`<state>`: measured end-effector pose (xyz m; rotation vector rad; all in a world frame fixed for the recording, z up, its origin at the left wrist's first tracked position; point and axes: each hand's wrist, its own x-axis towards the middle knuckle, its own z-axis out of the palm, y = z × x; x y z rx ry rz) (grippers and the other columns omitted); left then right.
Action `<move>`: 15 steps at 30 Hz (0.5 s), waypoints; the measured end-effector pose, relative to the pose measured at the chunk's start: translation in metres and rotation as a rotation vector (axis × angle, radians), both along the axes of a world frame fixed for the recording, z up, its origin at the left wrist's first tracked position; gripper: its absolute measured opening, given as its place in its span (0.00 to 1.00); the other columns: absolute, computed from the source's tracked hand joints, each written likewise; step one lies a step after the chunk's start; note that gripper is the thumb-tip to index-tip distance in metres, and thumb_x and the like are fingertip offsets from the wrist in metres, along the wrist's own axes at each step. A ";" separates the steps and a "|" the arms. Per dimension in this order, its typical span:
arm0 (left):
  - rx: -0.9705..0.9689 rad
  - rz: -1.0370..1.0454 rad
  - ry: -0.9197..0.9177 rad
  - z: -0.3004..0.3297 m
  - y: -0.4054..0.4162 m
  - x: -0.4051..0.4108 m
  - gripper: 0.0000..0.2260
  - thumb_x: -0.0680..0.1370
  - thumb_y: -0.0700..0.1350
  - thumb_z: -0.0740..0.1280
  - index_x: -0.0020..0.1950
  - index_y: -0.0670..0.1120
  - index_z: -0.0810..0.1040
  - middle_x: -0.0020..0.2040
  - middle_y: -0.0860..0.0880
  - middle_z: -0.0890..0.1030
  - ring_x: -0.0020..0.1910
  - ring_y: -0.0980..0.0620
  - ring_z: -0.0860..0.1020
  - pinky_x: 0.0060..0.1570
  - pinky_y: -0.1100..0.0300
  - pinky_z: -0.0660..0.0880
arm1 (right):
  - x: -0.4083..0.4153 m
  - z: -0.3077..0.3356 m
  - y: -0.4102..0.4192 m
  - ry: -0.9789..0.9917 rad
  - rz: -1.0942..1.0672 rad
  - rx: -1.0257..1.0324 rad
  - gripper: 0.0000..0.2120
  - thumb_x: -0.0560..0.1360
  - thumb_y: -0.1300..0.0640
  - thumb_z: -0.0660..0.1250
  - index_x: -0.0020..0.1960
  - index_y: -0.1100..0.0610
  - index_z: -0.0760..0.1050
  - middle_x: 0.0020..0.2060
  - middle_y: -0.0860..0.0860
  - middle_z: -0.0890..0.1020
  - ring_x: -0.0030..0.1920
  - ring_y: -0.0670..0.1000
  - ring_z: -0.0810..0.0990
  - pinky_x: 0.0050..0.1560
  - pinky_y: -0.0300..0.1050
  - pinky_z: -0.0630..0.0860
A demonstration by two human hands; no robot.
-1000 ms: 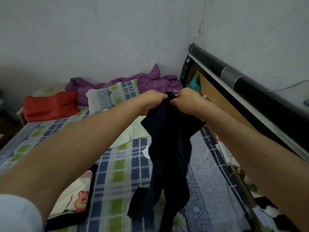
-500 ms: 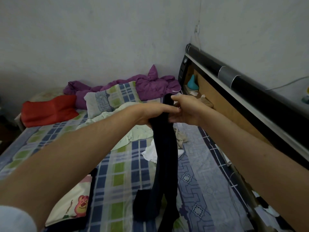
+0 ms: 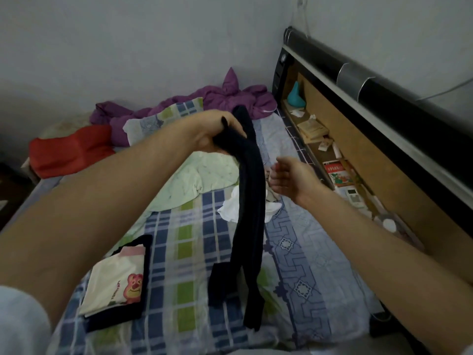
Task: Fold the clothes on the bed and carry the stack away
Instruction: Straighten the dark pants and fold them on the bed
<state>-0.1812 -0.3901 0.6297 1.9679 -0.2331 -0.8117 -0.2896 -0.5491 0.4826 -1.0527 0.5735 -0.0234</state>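
Note:
My left hand (image 3: 217, 134) grips the top of a long dark navy garment (image 3: 249, 216), which hangs down in a narrow strip to the checked bedsheet (image 3: 186, 252). My right hand (image 3: 289, 179) is held open just right of the hanging cloth, not touching it. A folded stack (image 3: 116, 285) lies on the bed at lower left, a cream top with a bear print on a dark piece. Loose clothes lie behind the strip: a pale green one (image 3: 202, 178) and a white one (image 3: 230, 208).
A purple quilt (image 3: 230, 98), a checked pillow (image 3: 163, 116) and a red cushion (image 3: 69, 147) lie at the far end by the wall. The dark headboard (image 3: 384, 80) with a cluttered shelf (image 3: 340, 175) runs along the right side.
My right hand has let go of the dark garment and dropped down to the right. My left hand alone now holds it, and the cloth hangs in a narrower strip.

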 end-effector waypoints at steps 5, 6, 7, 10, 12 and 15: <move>-0.325 0.133 0.144 0.013 -0.019 -0.010 0.04 0.78 0.36 0.65 0.44 0.38 0.78 0.38 0.42 0.82 0.32 0.49 0.84 0.33 0.57 0.82 | -0.056 -0.113 0.018 0.305 0.004 0.120 0.22 0.79 0.44 0.66 0.31 0.55 0.72 0.26 0.54 0.74 0.24 0.53 0.74 0.26 0.39 0.69; -0.354 0.145 0.146 0.014 -0.024 -0.014 0.04 0.78 0.36 0.65 0.45 0.38 0.78 0.40 0.42 0.82 0.33 0.48 0.84 0.34 0.57 0.82 | -0.067 -0.132 0.027 0.377 0.059 0.166 0.25 0.79 0.40 0.65 0.31 0.57 0.75 0.28 0.56 0.78 0.26 0.55 0.78 0.26 0.40 0.72; -0.380 0.150 0.149 0.013 -0.029 -0.017 0.04 0.79 0.36 0.65 0.45 0.38 0.78 0.40 0.42 0.81 0.33 0.48 0.84 0.35 0.56 0.83 | -0.077 -0.150 0.037 0.426 0.126 0.228 0.29 0.78 0.36 0.64 0.34 0.61 0.79 0.32 0.59 0.83 0.30 0.57 0.83 0.29 0.42 0.77; -0.445 0.163 0.152 0.012 -0.042 -0.027 0.03 0.78 0.35 0.65 0.46 0.38 0.77 0.43 0.41 0.81 0.34 0.48 0.84 0.36 0.56 0.83 | -0.090 -0.189 0.062 0.422 0.311 0.546 0.48 0.74 0.24 0.57 0.60 0.70 0.80 0.55 0.66 0.85 0.53 0.65 0.86 0.41 0.50 0.84; -0.487 0.179 0.150 0.012 -0.046 -0.031 0.02 0.78 0.35 0.66 0.49 0.38 0.77 0.45 0.41 0.81 0.34 0.47 0.84 0.36 0.55 0.82 | -0.088 -0.199 0.072 0.350 0.245 0.818 0.55 0.73 0.21 0.55 0.69 0.73 0.71 0.62 0.70 0.80 0.59 0.68 0.83 0.46 0.54 0.85; -0.526 0.193 0.131 0.011 -0.047 -0.033 0.01 0.78 0.34 0.66 0.48 0.39 0.77 0.43 0.41 0.81 0.31 0.47 0.84 0.35 0.55 0.82 | -0.073 -0.202 0.076 0.146 -0.094 1.148 0.51 0.75 0.26 0.60 0.69 0.73 0.68 0.61 0.74 0.78 0.58 0.69 0.83 0.48 0.58 0.85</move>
